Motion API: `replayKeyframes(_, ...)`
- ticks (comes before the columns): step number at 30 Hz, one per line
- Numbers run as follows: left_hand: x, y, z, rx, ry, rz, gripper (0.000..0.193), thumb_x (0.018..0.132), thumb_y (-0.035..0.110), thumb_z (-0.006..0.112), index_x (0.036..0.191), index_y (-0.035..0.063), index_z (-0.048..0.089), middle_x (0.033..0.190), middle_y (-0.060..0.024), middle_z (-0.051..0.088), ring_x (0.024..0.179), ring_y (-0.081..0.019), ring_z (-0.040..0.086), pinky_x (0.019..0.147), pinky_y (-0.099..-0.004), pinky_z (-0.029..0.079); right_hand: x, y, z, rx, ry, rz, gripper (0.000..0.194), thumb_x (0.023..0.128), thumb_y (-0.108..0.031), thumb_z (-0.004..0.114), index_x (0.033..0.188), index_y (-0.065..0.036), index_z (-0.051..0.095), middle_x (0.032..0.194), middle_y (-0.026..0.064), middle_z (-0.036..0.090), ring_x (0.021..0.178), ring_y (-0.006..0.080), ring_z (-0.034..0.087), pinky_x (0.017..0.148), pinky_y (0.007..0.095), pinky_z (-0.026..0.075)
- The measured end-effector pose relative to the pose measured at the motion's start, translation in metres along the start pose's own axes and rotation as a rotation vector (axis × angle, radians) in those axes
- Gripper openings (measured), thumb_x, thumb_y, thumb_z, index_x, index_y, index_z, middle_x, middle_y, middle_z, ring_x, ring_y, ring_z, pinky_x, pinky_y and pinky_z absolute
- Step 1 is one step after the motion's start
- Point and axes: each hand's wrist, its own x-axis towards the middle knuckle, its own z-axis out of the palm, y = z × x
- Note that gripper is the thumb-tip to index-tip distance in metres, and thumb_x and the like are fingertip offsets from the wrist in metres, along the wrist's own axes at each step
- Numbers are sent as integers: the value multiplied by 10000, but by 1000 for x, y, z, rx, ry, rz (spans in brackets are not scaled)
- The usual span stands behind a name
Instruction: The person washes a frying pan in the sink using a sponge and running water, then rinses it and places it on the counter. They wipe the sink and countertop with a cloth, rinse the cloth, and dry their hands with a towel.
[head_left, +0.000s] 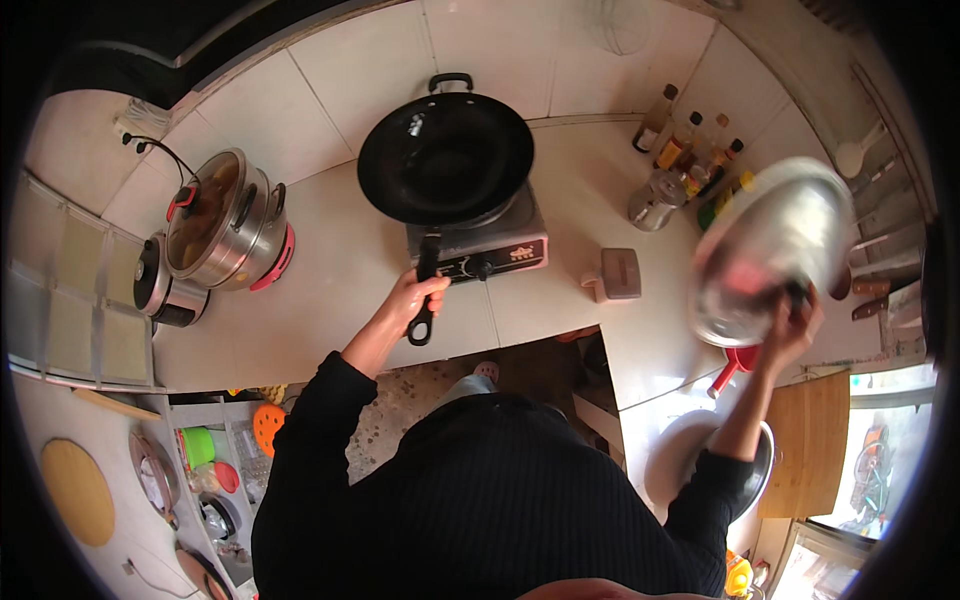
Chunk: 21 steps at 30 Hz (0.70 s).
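Note:
My left hand (421, 294) grips the black handle of a dark wok (450, 161), which sits on a single-burner gas stove (480, 251). The wok's inside looks bare and shiny. Off to the right, my right hand (796, 322) holds a large domed metal lid (780, 240) by its dark knob. The lid is blurred and tilted on edge, above the right end of the counter. Just below it, partly covered, shows a red utensil (739, 361) with a handle.
On the left stand a steamer pot (221, 217) with a glass lid and an electric cooker (169, 285). A lidded box (621, 274), a glass jar (657, 201) and several bottles (679, 142) are right of the stove. A wooden board (806, 442) leans at the far right.

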Motion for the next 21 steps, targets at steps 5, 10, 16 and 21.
replayKeyframes(5, 16, 9, 4, -43, -32, -21, 183, 888, 168, 634, 770, 95, 514, 636, 12, 508, 551, -102, 502, 535, -288, 439, -9, -117, 255, 161, -459, -194, 433, 780, -72, 679, 1204, -67, 589, 1053, 128, 604, 906, 254, 635, 782, 348, 520)
replayKeyframes(10, 24, -7, 9, -147, -78, 16, 156, 899, 184, 643, 870, 88, 523, 655, 6, 503, 558, -106, 513, 530, -281, 455, -52, -192, 435, 25, -851, -347, 418, 768, -219, 697, 1168, -146, 598, 1126, 153, 583, 961, 372, 620, 846, 444, 518)
replayKeyframes(16, 14, -17, -10, -359, -68, -39, 287, 968, 334, 567, 1126, 94, 570, 898, -50, 632, 775, -158, 629, 699, -309, 514, -94, -191, 531, -86, -991, -427, 440, 778, -250, 679, 1195, -138, 593, 1116, 173, 582, 972, 363, 624, 844, 461, 515)
replayKeyframes(21, 5, -42, -32, -332, 24, 25, 374, 1008, 399, 470, 1240, 109, 512, 1030, -63, 601, 940, -157, 601, 842, -338, 490, -88, -169, 535, -71, -960, -377, 451, 783, -290, 721, 1198, -158, 602, 1153, 143, 579, 997, 356, 614, 848, 447, 514)
